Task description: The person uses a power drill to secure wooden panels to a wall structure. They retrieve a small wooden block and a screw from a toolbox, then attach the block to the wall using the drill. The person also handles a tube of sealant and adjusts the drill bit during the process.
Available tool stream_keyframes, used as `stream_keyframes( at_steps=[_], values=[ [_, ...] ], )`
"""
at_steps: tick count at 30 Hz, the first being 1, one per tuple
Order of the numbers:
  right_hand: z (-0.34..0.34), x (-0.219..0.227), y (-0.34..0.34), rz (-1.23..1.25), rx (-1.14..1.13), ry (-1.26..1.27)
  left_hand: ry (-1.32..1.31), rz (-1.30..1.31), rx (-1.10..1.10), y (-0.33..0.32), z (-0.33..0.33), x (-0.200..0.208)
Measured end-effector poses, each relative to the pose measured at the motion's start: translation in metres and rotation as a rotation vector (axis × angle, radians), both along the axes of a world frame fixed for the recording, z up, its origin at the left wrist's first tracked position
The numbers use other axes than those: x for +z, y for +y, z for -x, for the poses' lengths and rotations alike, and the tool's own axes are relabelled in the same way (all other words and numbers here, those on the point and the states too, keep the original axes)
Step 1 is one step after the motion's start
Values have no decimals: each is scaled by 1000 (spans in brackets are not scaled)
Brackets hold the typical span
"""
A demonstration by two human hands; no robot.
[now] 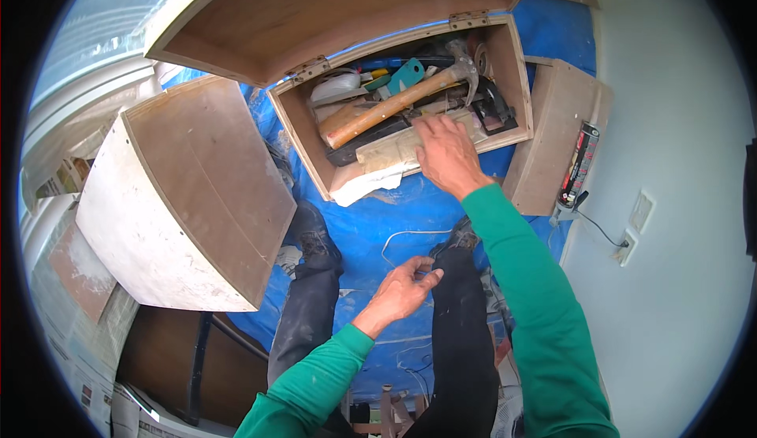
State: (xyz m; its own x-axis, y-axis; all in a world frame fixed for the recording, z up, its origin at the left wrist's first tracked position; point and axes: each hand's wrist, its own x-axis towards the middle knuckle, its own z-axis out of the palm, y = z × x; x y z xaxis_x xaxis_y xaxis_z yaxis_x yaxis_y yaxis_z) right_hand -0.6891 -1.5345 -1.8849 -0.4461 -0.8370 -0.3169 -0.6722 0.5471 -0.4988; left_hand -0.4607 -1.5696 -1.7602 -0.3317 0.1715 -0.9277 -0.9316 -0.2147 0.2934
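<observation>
A wooden toolbox point(516, 83) stands with its hinged lid point(339, 12) raised. Across its tools lies a claw hammer point(394, 105) with a wooden handle and a metal head at the right. My right hand point(449, 154) reaches over the near side, its fingers resting on a pale tan sheet point(386, 152); whether they grip it is hard to see. A torn white piece of paper or cloth point(367, 186) hangs over the front edge. Lower down, beside my right knee, my left hand point(402, 290) hovers with loosely bent fingers and thumb apart, nothing visible in it.
Wooden boxes stand left point(213, 178) and right point(552, 130) of the toolbox. A black-and-red tube point(579, 162) lies on the right one. A cable runs to a wall outlet point(628, 245). Blue sheeting point(363, 229) covers the floor; a thin white cord point(406, 234) crosses it.
</observation>
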Motion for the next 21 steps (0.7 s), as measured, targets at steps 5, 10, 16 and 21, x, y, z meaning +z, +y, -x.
stream_keyframes(
  at_steps=[5,10,16,21],
  values=[
    [0,-18,-19,-279,299,52,10,-28,26,-3,1,4],
    [15,-20,-32,-319,377,63,30,-16,25,-5,-1,3],
    [22,36,-6,-88,349,70,10,-42,23,-4,-6,8],
    [-5,108,17,10,136,107,-28,6,28,-7,-7,5]
  ],
)
